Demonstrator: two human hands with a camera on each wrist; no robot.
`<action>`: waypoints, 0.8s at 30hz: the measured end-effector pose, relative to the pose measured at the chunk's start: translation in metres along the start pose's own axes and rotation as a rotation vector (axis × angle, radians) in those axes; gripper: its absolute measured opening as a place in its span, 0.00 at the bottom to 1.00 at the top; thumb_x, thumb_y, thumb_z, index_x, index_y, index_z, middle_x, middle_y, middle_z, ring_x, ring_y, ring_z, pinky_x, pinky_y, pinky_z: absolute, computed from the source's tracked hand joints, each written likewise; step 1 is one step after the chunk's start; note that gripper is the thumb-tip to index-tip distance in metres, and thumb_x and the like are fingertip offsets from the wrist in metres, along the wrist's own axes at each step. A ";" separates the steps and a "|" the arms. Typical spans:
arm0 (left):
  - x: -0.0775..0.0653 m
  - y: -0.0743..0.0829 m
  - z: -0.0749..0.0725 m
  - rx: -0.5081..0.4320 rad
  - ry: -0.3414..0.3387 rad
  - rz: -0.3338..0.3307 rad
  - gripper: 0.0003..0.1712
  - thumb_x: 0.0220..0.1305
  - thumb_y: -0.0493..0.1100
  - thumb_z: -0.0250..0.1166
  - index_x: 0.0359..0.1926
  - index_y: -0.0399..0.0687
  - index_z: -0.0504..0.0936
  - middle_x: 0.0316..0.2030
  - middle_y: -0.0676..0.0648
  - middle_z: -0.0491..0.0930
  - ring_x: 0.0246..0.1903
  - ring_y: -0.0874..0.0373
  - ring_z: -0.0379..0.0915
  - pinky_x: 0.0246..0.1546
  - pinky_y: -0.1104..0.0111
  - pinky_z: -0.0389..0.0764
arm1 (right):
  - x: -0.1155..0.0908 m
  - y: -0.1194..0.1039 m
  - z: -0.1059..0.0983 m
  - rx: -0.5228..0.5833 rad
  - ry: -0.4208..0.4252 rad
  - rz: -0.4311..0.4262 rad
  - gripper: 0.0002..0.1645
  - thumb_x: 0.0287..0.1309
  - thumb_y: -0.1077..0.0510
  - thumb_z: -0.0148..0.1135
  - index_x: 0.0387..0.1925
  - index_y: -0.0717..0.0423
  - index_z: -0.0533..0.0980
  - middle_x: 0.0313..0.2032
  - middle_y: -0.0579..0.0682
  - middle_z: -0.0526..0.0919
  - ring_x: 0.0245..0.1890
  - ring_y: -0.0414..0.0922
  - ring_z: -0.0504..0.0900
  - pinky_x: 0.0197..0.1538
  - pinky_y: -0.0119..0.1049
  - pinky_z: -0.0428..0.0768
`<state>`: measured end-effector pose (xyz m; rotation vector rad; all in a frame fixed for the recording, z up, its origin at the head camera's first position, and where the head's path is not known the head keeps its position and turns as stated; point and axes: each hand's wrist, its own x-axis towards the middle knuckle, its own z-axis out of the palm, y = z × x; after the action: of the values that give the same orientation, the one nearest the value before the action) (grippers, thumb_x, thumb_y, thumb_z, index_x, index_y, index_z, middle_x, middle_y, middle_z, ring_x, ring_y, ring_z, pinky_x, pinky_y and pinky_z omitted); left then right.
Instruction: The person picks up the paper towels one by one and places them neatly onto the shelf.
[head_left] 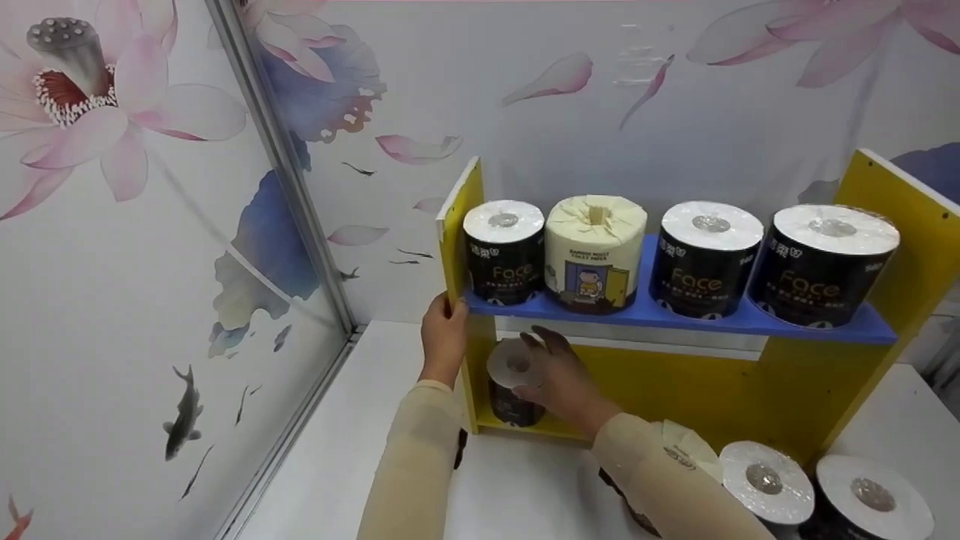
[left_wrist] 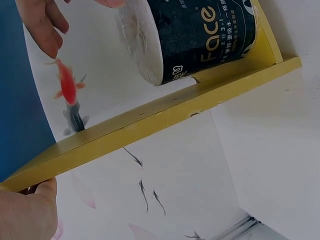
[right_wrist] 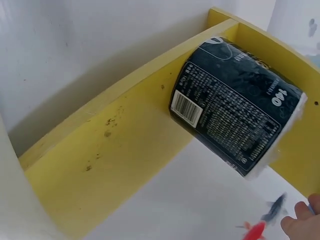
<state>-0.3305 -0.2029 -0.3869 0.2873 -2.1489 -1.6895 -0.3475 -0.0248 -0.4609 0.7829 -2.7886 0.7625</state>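
A yellow and blue two-tier shelf [head_left: 675, 322] stands on the white table. My left hand [head_left: 444, 337] grips its left side panel, near the front end of the blue board; the left wrist view shows this hand [left_wrist: 30, 212] low at the panel's edge. In the lower tier, at the left end, a black-wrapped toilet roll [head_left: 516, 405] stands upright on the yellow bottom board. My right hand [head_left: 559, 379] is beside and over that roll, fingers spread. The left wrist view has the right hand's fingers [left_wrist: 45, 30] apart from the roll [left_wrist: 205, 40].
On the blue upper board [head_left: 645, 300] stand three black toilet rolls and a cream-wrapped one [head_left: 596, 259]. In front of the shelf at the right are two more black rolls [head_left: 739, 469] and a cream roll [head_left: 686, 442] partly behind my right forearm. Flower-printed walls [head_left: 420, 90] rise behind and left.
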 end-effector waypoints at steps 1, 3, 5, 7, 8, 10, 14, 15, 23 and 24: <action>0.000 0.000 0.000 0.000 0.001 -0.004 0.24 0.72 0.46 0.51 0.63 0.40 0.70 0.49 0.41 0.76 0.43 0.50 0.69 0.46 0.59 0.72 | -0.002 0.000 -0.002 0.018 -0.003 0.003 0.51 0.49 0.45 0.73 0.71 0.54 0.61 0.72 0.55 0.57 0.70 0.53 0.57 0.66 0.46 0.65; 0.000 0.000 0.000 0.000 0.000 -0.005 0.25 0.72 0.46 0.51 0.64 0.39 0.70 0.51 0.41 0.76 0.44 0.50 0.70 0.48 0.58 0.72 | -0.004 -0.001 -0.005 0.046 -0.006 0.014 0.52 0.49 0.46 0.74 0.72 0.53 0.60 0.72 0.54 0.56 0.70 0.53 0.57 0.66 0.46 0.65; 0.000 0.000 0.000 -0.002 0.001 -0.006 0.25 0.71 0.46 0.51 0.64 0.39 0.70 0.52 0.40 0.76 0.46 0.49 0.70 0.50 0.57 0.72 | -0.007 -0.002 -0.009 0.066 -0.008 0.025 0.52 0.49 0.46 0.74 0.72 0.51 0.60 0.72 0.53 0.55 0.71 0.52 0.57 0.66 0.46 0.65; 0.000 0.000 0.000 -0.005 0.000 -0.010 0.25 0.71 0.46 0.51 0.64 0.39 0.69 0.53 0.40 0.76 0.47 0.49 0.70 0.52 0.56 0.71 | -0.009 -0.003 -0.013 0.085 -0.003 0.032 0.52 0.48 0.47 0.75 0.72 0.50 0.60 0.73 0.52 0.55 0.70 0.53 0.57 0.65 0.47 0.65; 0.000 0.000 0.000 -0.007 -0.001 -0.010 0.25 0.71 0.46 0.51 0.64 0.39 0.69 0.54 0.40 0.75 0.48 0.49 0.70 0.53 0.56 0.71 | -0.010 -0.004 -0.015 0.087 -0.001 0.036 0.52 0.48 0.47 0.75 0.72 0.50 0.60 0.73 0.52 0.55 0.70 0.53 0.57 0.65 0.47 0.65; 0.000 0.000 0.000 -0.010 0.000 -0.015 0.25 0.71 0.47 0.51 0.64 0.39 0.69 0.54 0.40 0.75 0.49 0.49 0.70 0.54 0.55 0.71 | -0.012 -0.005 -0.018 0.081 0.005 0.040 0.53 0.47 0.46 0.75 0.72 0.49 0.60 0.72 0.52 0.55 0.70 0.53 0.57 0.66 0.47 0.65; 0.000 0.001 0.000 -0.008 0.004 -0.018 0.24 0.71 0.46 0.51 0.64 0.40 0.70 0.53 0.40 0.75 0.48 0.49 0.70 0.52 0.56 0.71 | -0.018 -0.006 -0.023 0.055 0.022 0.043 0.54 0.46 0.46 0.76 0.72 0.50 0.60 0.72 0.54 0.54 0.70 0.54 0.57 0.65 0.49 0.65; 0.000 0.001 0.000 -0.006 0.007 -0.017 0.24 0.71 0.46 0.51 0.63 0.40 0.70 0.53 0.40 0.76 0.47 0.49 0.70 0.51 0.56 0.71 | -0.020 -0.005 -0.024 0.052 0.027 0.045 0.54 0.46 0.46 0.76 0.72 0.50 0.60 0.72 0.54 0.54 0.70 0.55 0.57 0.65 0.49 0.65; 0.000 0.000 0.001 0.004 0.006 -0.012 0.25 0.72 0.46 0.51 0.64 0.39 0.69 0.55 0.39 0.75 0.49 0.48 0.70 0.55 0.55 0.71 | -0.038 0.001 -0.032 0.014 0.072 0.033 0.54 0.45 0.42 0.76 0.71 0.50 0.61 0.71 0.54 0.57 0.69 0.54 0.60 0.61 0.52 0.70; 0.000 0.000 0.000 0.001 0.002 -0.015 0.25 0.72 0.46 0.51 0.64 0.39 0.69 0.56 0.39 0.75 0.50 0.48 0.70 0.55 0.55 0.70 | -0.041 0.002 -0.033 0.007 0.082 0.025 0.54 0.44 0.43 0.76 0.70 0.51 0.62 0.71 0.55 0.57 0.69 0.55 0.60 0.61 0.53 0.70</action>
<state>-0.3307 -0.2026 -0.3865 0.3065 -2.1511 -1.6956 -0.3137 0.0117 -0.4441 0.7033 -2.7295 0.7908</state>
